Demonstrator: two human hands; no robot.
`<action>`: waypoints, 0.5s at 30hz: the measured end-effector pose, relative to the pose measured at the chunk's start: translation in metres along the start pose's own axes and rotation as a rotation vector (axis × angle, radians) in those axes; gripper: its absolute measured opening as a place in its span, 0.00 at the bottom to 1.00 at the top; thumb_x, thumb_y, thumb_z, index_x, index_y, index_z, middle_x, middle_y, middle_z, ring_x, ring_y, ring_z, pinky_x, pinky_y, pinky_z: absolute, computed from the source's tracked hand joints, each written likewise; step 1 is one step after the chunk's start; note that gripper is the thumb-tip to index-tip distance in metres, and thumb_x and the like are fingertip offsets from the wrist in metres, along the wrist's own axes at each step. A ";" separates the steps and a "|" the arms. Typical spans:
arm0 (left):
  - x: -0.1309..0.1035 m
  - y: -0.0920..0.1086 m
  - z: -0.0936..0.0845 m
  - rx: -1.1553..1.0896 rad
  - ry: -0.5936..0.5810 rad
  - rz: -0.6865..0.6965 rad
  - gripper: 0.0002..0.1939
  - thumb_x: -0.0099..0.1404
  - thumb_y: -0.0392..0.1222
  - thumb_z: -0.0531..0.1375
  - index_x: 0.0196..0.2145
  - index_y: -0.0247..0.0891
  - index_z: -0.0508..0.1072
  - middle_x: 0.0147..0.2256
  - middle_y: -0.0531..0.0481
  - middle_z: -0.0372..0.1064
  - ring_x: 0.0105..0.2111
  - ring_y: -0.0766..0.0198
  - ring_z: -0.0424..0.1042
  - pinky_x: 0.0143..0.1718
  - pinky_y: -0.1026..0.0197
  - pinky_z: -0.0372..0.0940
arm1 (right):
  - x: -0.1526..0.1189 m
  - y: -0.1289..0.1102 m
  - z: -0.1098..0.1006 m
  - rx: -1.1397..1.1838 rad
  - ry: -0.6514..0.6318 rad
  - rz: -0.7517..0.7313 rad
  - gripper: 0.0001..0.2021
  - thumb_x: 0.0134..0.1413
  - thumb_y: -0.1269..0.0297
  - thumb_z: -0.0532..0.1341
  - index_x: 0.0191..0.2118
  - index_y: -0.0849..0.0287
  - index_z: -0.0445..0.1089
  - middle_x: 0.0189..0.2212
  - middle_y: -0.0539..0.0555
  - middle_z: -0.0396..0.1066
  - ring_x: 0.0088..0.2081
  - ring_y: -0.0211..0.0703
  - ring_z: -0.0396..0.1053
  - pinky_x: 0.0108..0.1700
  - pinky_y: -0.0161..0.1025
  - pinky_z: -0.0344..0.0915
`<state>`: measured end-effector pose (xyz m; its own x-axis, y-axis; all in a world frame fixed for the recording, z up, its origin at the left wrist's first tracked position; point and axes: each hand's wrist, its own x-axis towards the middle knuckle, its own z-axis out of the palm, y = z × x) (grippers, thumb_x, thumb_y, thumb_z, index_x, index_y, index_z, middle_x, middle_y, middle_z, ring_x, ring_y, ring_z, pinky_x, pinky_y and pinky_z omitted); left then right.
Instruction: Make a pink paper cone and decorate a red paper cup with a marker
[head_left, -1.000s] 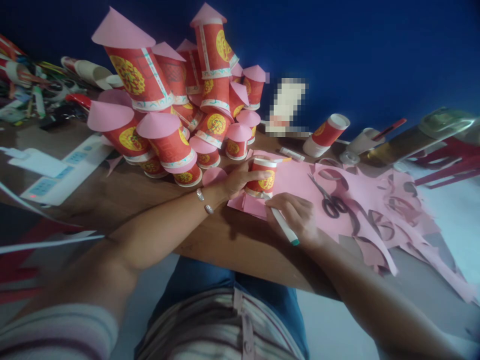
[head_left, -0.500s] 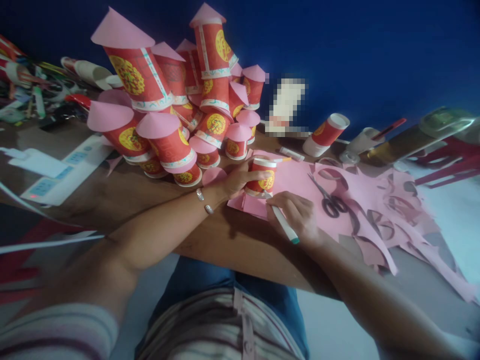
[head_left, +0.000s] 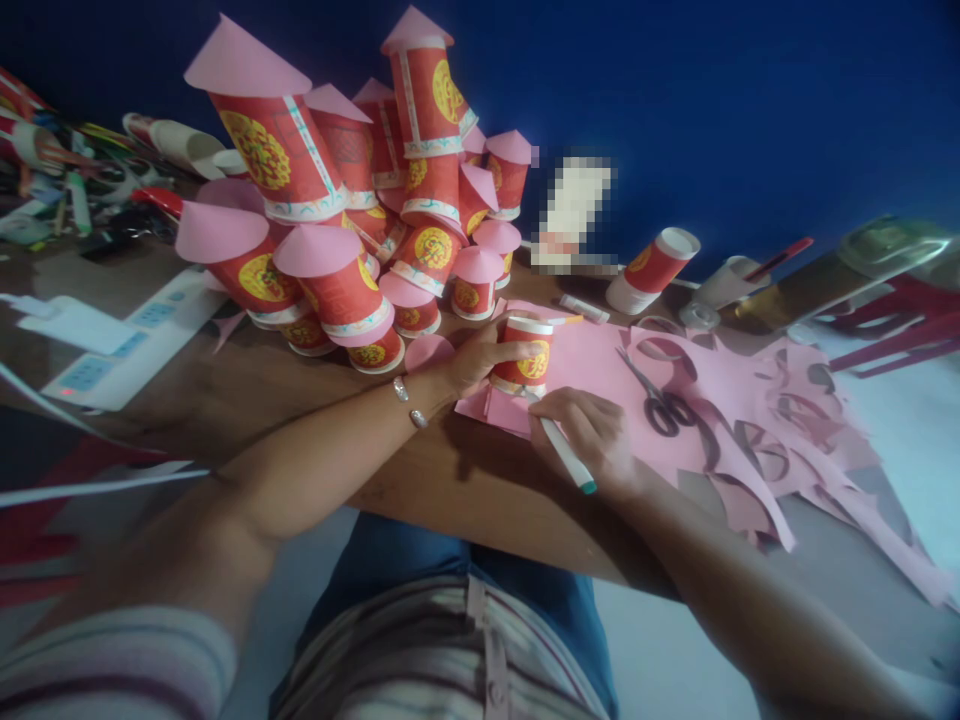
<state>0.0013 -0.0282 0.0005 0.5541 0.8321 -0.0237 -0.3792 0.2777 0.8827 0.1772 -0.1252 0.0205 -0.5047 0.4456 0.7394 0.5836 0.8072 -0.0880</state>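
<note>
A red paper cup with a yellow emblem and white bands is gripped in my left hand, its thumb across the front. Between the fingers of my right hand is a white marker pen with a green end. The pen's upper tip lies close to the cup's lower white band; whether it touches is hard to make out. Beneath the cup lie pink paper sheets. A pair of dark-handled scissors rests on the pink paper to the right of my right hand.
Several red cups with pink cone tops are stacked at the back left. A white power strip lies left. Pink paper scraps cover the right side. Behind stand another red and white cup and a glue stick.
My right hand and the marker pen have shifted very slightly left along the cup's lower band. My left hand and the cup stay in place.
</note>
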 end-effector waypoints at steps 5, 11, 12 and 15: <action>0.000 -0.001 -0.001 0.011 0.001 -0.005 0.24 0.54 0.45 0.73 0.46 0.39 0.72 0.40 0.49 0.75 0.39 0.61 0.75 0.38 0.59 0.71 | 0.002 -0.001 -0.002 -0.001 0.016 -0.010 0.09 0.61 0.77 0.62 0.43 0.56 0.68 0.29 0.51 0.76 0.29 0.40 0.75 0.32 0.36 0.72; 0.000 -0.001 -0.001 0.025 0.007 0.006 0.25 0.54 0.45 0.74 0.47 0.40 0.72 0.38 0.49 0.75 0.38 0.61 0.76 0.38 0.58 0.72 | 0.002 0.000 -0.003 0.009 0.019 -0.001 0.11 0.59 0.79 0.63 0.44 0.57 0.69 0.30 0.52 0.77 0.29 0.41 0.75 0.32 0.37 0.71; 0.000 -0.002 -0.001 0.024 0.005 0.010 0.25 0.54 0.45 0.74 0.47 0.39 0.72 0.39 0.49 0.76 0.38 0.61 0.76 0.38 0.58 0.72 | 0.002 0.000 -0.002 0.009 0.017 0.001 0.11 0.59 0.79 0.63 0.44 0.57 0.69 0.30 0.52 0.76 0.29 0.41 0.75 0.32 0.37 0.71; 0.000 -0.002 -0.001 0.018 -0.002 0.012 0.25 0.53 0.44 0.74 0.47 0.38 0.73 0.40 0.48 0.77 0.39 0.61 0.76 0.40 0.59 0.72 | 0.002 0.000 -0.001 0.006 0.015 0.009 0.11 0.59 0.79 0.63 0.44 0.57 0.69 0.30 0.52 0.76 0.29 0.41 0.75 0.32 0.37 0.71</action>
<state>0.0016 -0.0280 -0.0013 0.5511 0.8344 -0.0123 -0.3727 0.2593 0.8910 0.1773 -0.1247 0.0227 -0.4901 0.4467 0.7484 0.5844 0.8055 -0.0981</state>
